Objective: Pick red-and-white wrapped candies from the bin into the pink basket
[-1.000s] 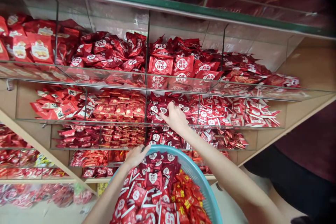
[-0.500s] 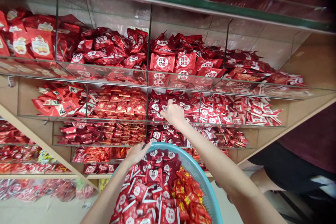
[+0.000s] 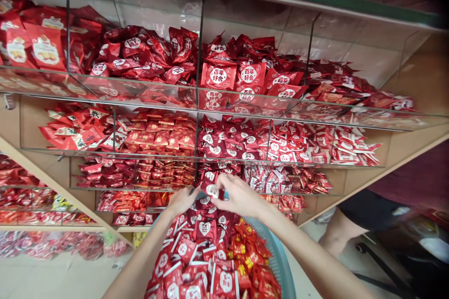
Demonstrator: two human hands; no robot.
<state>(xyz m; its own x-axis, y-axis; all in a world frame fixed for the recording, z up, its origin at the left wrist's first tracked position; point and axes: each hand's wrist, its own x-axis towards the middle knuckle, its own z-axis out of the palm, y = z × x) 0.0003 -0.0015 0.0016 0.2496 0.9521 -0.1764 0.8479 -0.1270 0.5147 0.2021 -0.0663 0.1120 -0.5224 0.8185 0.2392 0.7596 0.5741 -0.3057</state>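
A blue-green basket [image 3: 285,261] full of red, dark red and red-and-gold candy packets is at the bottom centre. My left hand [image 3: 182,200] grips its far rim at the left. Over the far part of the basket, my right hand [image 3: 236,196] pinches a dark red packet [image 3: 212,188] with a white label between thumb and fingers. Just beyond my hands, dark red packets [image 3: 230,140] of a similar look lie in a shelf compartment.
Stepped shelves with glass dividers and a glass front edge [image 3: 140,91] hold many red packets. A wooden side panel [image 3: 417,67] slopes down at the right. A person's leg [image 3: 335,231] and dark shorts show at the lower right, by a black metal frame.
My right hand has come back from the shelf compartment to above the basket, now with a dark red packet in its fingers. My left hand stays on the rim. The view has shifted slightly.
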